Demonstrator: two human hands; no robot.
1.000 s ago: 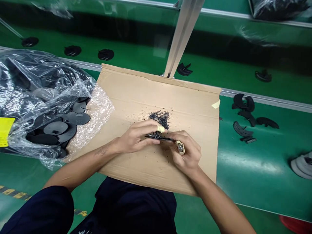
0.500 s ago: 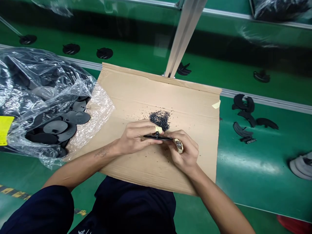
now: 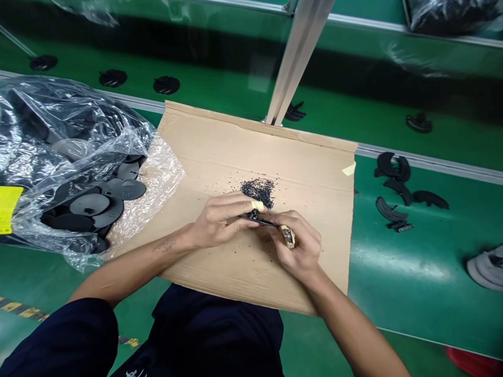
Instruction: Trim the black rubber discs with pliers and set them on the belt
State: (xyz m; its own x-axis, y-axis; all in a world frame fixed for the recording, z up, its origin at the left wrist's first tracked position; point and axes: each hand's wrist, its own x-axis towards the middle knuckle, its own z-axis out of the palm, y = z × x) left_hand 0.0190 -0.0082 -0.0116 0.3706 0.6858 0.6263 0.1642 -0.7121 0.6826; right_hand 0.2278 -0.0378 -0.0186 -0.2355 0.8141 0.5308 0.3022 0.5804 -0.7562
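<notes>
My left hand [image 3: 216,220] pinches a thin black plastic disc [image 3: 264,221], seen nearly edge-on, with a raised fitting on its upper face. Pale tape wraps one fingertip of that hand. In my right hand [image 3: 301,246] is a small hand tool [image 3: 289,238] with a cream-coloured outer layer and a shiny end; its working end is hidden at the disc's right edge. Both hands are close together above a cardboard sheet [image 3: 212,139]. A heap of fine black shavings [image 3: 257,191] lies on the cardboard just beyond my fingers.
A clear plastic bag [image 3: 78,152] on the left holds several black discs [image 3: 89,204]. Curved black pieces [image 3: 430,198] lie on the green bench [image 3: 404,277] at right. A metal post [image 3: 296,63] rises behind the cardboard, and more black parts [image 3: 167,85] sit along the back.
The disc has tilted and turned slightly in my left hand, so its fitting shows more. My left fingers have shifted a little; the right hand is nearly where it was.
</notes>
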